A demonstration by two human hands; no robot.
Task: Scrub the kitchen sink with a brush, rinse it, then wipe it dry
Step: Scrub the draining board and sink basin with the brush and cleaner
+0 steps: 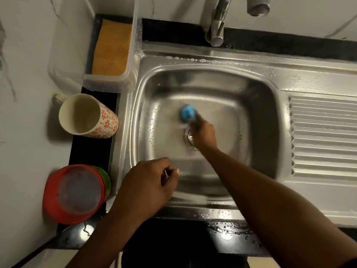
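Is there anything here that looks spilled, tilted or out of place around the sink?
Nothing stands out. Water droplets lie on the sink rim and the dark counter edge, as expected while scrubbing. The floral mug only seems tilted because of the wide-angle view.

No readable text (only blurred surfaces).

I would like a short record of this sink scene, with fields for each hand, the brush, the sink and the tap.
right hand: down in the basin, closed on the brush
brush: blue head on the sink floor, beside the drain; blurred
left hand: at the sink's front-left rim, fingers curled, holding nothing visible
sink: steel, droplets on rim
tap: no water visibly running
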